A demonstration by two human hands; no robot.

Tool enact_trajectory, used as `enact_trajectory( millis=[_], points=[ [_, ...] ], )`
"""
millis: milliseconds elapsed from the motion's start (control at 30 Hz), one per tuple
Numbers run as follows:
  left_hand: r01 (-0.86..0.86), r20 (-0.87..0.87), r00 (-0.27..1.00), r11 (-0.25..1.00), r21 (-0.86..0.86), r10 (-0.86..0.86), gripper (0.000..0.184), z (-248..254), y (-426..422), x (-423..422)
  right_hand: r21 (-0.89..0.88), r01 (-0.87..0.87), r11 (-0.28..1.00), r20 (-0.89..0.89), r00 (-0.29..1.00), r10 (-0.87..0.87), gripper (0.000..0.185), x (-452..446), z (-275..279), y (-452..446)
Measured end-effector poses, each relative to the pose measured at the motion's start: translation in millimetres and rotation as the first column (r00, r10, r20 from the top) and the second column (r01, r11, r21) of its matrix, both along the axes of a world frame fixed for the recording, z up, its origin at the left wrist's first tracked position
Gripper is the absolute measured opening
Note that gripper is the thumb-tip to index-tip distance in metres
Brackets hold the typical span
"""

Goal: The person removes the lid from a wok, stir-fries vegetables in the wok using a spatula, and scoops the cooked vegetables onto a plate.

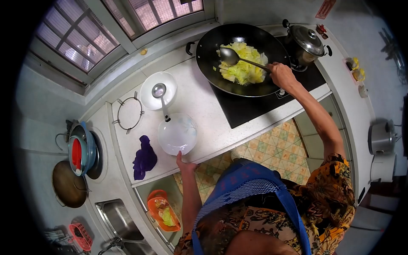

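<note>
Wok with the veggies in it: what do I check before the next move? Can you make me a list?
1. Vegetables inside the wok: ok.
2. Right hand holding the big ladle: ok.
3. Left hand at the plate's rim: ok.
4. Plate with no food on it: ok.
5. Plate clear of the small ladle: not ok, its handle reaches over the rim.
6. Vegetables cooked through: cannot tell.

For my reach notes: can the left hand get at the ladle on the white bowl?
Probably yes: the left hand is just across the plate, and the handle of the ladle points its way, uncovered.
</note>
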State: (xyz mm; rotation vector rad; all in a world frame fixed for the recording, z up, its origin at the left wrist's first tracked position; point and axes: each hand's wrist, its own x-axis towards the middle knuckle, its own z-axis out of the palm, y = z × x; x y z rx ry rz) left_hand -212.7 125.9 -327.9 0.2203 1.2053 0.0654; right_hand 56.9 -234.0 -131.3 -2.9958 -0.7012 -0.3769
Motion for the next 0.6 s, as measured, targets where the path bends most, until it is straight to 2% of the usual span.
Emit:
enact_trajectory(
  millis=[67, 167, 267, 400, 533, 600],
  points=[
    [0.009, 0.022, 1.0, 1.0, -0.004, -0.008, 0.081, -8.2, 3.3, -1.4, -0.035, -0.045, 0.998, -0.089, 0.995, 0.042, 0.03, -8.2, 5.1, -0.6],
    [0.003, 0.062, 0.998, 1.0, -0.012, -0.002, 0.085, 0.8, -2.6, -1.2, 0.037, -0.111, 0.993, -0.128, 0.985, 0.115, 0.03, -32.5, 31.4, 2.3],
    [-0.014, 0.061, 0.998, 1.0, 0.005, 0.014, 0.088, 11.2, -6.1, 1.9, 0.014, -0.121, 0.993, -0.106, 0.987, 0.122, 0.031, -37.8, 34.4, -3.9],
    [-0.019, -0.001, 1.0, 1.0, 0.01, 0.019, 0.089, 11.9, -6.3, 3.1, 0.025, -0.079, 0.997, -0.066, 0.995, 0.081, 0.031, -40.2, 40.3, -4.7],
    [-0.005, -0.001, 1.0, 1.0, 0.028, 0.005, 0.089, 4.8, -2.3, 2.1, -0.065, -0.042, 0.997, -0.113, 0.993, 0.034, 0.038, -41.3, 49.9, -6.8],
    [-0.015, -0.025, 1.0, 1.0, -0.018, 0.015, 0.081, 0.9, 0.3, 1.1, -0.084, -0.019, 0.996, -0.144, 0.99, 0.007, 0.043, -43.0, 62.7, -8.2]
  ],
)
